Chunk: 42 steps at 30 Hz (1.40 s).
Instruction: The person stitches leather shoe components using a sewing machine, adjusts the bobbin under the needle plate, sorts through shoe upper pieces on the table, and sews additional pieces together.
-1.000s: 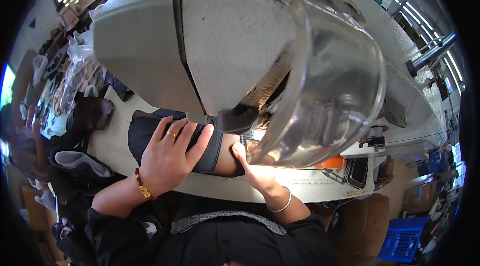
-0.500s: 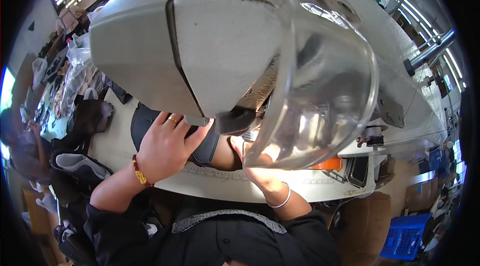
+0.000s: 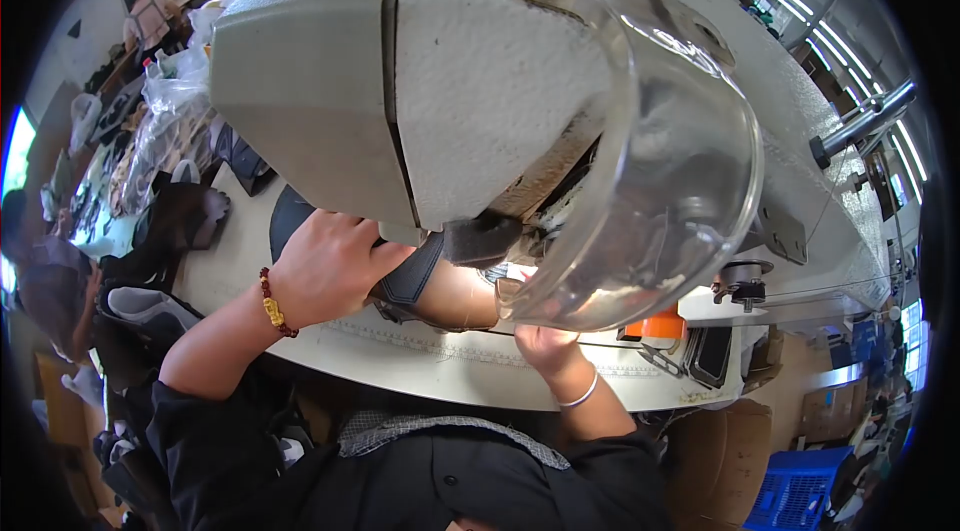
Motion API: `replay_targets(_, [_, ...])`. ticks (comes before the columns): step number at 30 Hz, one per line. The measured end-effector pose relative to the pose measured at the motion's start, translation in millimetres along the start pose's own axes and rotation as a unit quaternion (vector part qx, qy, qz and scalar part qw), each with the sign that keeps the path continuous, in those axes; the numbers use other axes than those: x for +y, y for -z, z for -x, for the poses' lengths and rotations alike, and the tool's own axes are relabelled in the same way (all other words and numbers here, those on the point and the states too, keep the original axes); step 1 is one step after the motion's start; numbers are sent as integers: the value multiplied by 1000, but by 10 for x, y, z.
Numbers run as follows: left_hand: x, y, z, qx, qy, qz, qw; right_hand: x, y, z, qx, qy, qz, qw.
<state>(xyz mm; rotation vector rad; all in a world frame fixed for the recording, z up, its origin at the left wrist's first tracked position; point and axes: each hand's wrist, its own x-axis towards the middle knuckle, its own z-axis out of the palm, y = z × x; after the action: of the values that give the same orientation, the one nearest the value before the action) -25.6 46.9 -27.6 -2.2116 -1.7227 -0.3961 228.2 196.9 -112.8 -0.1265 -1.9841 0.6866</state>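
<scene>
A dark shoe piece with a tan inner side (image 3: pixel 455 299) lies on the white sewing table (image 3: pixel 400 361), under the head of a sewing machine (image 3: pixel 480 71). My left hand (image 3: pixel 330 266) is on its dark left part, the fingertips hidden beneath the machine head. At the piece's right end is my right hand (image 3: pixel 550 343), its fingers mostly hidden behind the clear curved shield (image 3: pixel 680 181). The needle area is partly covered by a black foam block (image 3: pixel 480 239).
An orange object (image 3: pixel 660 327) and a black phone-like item (image 3: pixel 709 356) lie at the right. Dark shoe parts (image 3: pixel 180 221) and plastic bags (image 3: pixel 170 121) are at the left. Another person (image 3: pixel 60 281) sits far left. A blue crate (image 3: pixel 800 486) stands lower right.
The shoe piece has turned and its tan side shows more. My left hand's fingers have gone further under the machine head. My right hand has shifted right and down, and the view has moved slightly.
</scene>
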Motion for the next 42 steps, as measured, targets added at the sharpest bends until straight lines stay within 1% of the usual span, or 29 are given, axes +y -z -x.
replay_targets(2, [36,60,-15,-20,8,-2,1000,215,100,39,-83,-35,-27,996])
replay_targets(3, [33,64,-13,-29,10,1,1000,258,-52,86,-44,-229,-442,866])
replay_targets(5, [-4,49,6,-34,12,11,999,329,18,165,-52,-329,-552,765])
replay_targets(6, [2,79,-9,-31,13,10,999,260,56,49,-64,-342,-551,759])
replay_targets(8, [147,339,-178,-6,9,-16,1000,173,114,-83,-87,-347,-521,775])
replay_targets(9, [153,370,-198,-15,14,-16,1000,169,130,-137,-95,-343,-505,786])
replay_targets(14, [127,420,-261,-40,24,-11,999,134,188,-224,-120,-317,-430,836])
replay_targets(17, [0,306,-247,-33,-1,-27,999,103,238,-250,-128,-305,-398,856])
replay_targets(20, [-152,201,-209,-50,-36,-35,997,84,277,-256,-132,-293,-376,869])
replay_targets(22, [-196,225,-221,-87,-37,-58,994,73,287,-263,-132,-286,-364,876])
replay_targets(24, [-179,291,-251,-104,-15,-65,992,61,304,-283,-134,-280,-351,883])
replay_targets(26, [-117,364,-331,-103,28,-53,993,52,317,-300,-129,-275,-342,889])
replay_targets(29, [-272,281,-362,-29,-44,-16,998,58,321,-310,-117,-269,-333,896])
replay_targets(31, [-366,253,-400,-24,-59,10,998,46,300,-302,-106,-265,-326,901])
replay_targets(38, [-612,162,-601,-98,-26,92,991,67,219,-257,-50,-248,-311,916])
replay_targets(42, [-713,93,-679,-131,-2,128,983,72,103,-225,4,-235,-305,923])
